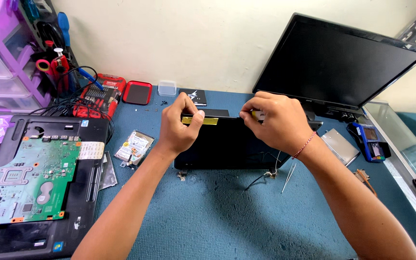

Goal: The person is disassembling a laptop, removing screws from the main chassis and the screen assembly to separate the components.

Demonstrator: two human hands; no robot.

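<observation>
Both hands are up at the far edge of a black laptop screen panel [227,144] that lies flat in the middle of the blue work mat [227,216]. The left hand [179,126] has its fingers curled and pressed together over the panel's top edge, thumb and forefinger pinching at a strip of yellow tape [201,121] stuck along that edge. The right hand [276,121] grips the same edge further along, its fingers bunched and closed on a small pale piece at the rim; I cannot tell just what that piece is. A red thread bracelet [304,145] sits on the right wrist.

Thin cables [266,174] trail from the panel's near edge, and tweezers [288,177] lie just beside them on the mat. To the left is an opened laptop base [80,202] with its green motherboard [25,180] exposed, and between it and the panel lies a hard drive [135,147]. Behind the hands stands a dark monitor [335,60], tilted back. At the far left corner are a red screwdriver bit case [99,94], a small red tray [137,92] and purple plastic drawers [1,53]. A blue handheld device [369,140] rests near the mat's right edge
</observation>
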